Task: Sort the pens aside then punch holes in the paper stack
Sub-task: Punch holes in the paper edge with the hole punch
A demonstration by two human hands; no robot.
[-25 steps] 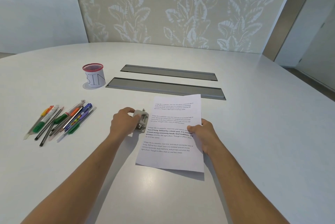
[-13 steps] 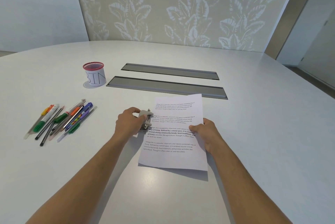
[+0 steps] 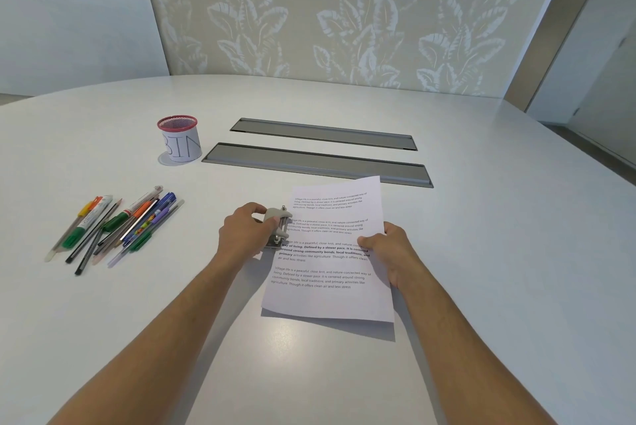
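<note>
A printed paper stack (image 3: 330,252) lies on the white table (image 3: 481,252), its near edge lifted a little. My right hand (image 3: 389,249) pinches its right edge, thumb on top. A small grey metal hole punch (image 3: 277,227) sits at the stack's left edge, and the edge reaches into its slot. My left hand (image 3: 244,235) grips the punch from the left, fingers curled over its top. Several pens, markers and pencils (image 3: 113,225) lie in a loose pile at the left.
A red mesh cup (image 3: 179,142) with a paper label reading BIN stands at the back left. Two long grey cable slots (image 3: 320,156) run across the table behind the paper. A patterned wall panel rises beyond the table's far edge.
The paper and punch have come together: the stack's left edge has slid into the punch. Both hands kept their holds.
</note>
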